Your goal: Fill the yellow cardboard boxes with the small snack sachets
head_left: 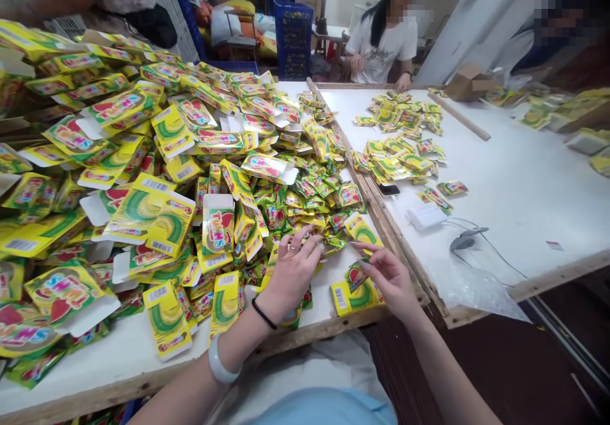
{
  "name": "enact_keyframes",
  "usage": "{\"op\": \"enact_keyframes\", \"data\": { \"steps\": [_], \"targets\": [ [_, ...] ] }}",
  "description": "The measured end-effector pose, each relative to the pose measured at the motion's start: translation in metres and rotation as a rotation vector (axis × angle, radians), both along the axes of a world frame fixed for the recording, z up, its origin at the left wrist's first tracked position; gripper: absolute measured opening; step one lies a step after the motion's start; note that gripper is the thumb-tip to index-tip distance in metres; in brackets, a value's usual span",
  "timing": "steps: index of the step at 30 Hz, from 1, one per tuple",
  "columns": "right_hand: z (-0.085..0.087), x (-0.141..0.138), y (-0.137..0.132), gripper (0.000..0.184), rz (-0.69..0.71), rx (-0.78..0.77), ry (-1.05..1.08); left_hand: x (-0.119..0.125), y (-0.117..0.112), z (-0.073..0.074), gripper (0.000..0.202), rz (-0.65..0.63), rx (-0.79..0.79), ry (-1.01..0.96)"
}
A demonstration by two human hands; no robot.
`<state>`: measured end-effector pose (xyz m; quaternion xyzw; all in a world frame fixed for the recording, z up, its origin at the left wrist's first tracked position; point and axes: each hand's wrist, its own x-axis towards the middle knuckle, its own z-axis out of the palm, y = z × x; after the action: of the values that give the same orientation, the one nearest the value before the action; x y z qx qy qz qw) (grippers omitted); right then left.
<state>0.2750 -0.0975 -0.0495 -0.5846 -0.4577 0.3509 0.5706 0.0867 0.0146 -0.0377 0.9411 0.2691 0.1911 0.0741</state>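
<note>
My left hand [296, 267], wearing a ring, a dark bead bracelet and a pale bangle, reaches over the near edge of the pile. Its fingers are stretched and slightly apart, touching or just above small green candy packets [305, 187]; the fingertips blur a little. A small green and red packet [355, 276] is pinched between the thumb and fingers of my right hand [389, 279]. Directly below that packet, a flat yellow box [342, 299] with a barcode lies at the table's front edge. Another yellow box [361, 228] rests just beyond my right fingers.
A large heap of yellow candy boxes [147, 212] covers the left of the table. A wooden strip [381, 212] divides it from a second white table [505, 183] with packets, a cable and a plastic bag [486, 295]. A person [384, 44] sits opposite; others are nearby.
</note>
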Motion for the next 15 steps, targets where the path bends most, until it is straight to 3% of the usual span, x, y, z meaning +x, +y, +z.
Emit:
{"op": "enact_keyframes", "data": {
  "steps": [4,9,12,15],
  "targets": [
    [-0.001,-0.003,0.005,0.013,0.034,0.004,-0.042,-0.001,-0.004,0.009,0.015,0.023,-0.196,-0.065],
    [-0.004,-0.022,0.015,0.013,0.055,0.000,0.161,-0.002,-0.009,0.015,0.019,0.029,-0.437,-0.138],
    [-0.008,-0.022,0.019,0.017,-0.159,0.022,0.162,-0.004,-0.013,0.013,0.021,-0.012,-0.405,-0.098],
    [-0.010,-0.006,0.016,0.018,-0.393,0.047,0.139,-0.003,-0.018,0.004,0.034,-0.143,-0.269,0.040]
  ]
}}
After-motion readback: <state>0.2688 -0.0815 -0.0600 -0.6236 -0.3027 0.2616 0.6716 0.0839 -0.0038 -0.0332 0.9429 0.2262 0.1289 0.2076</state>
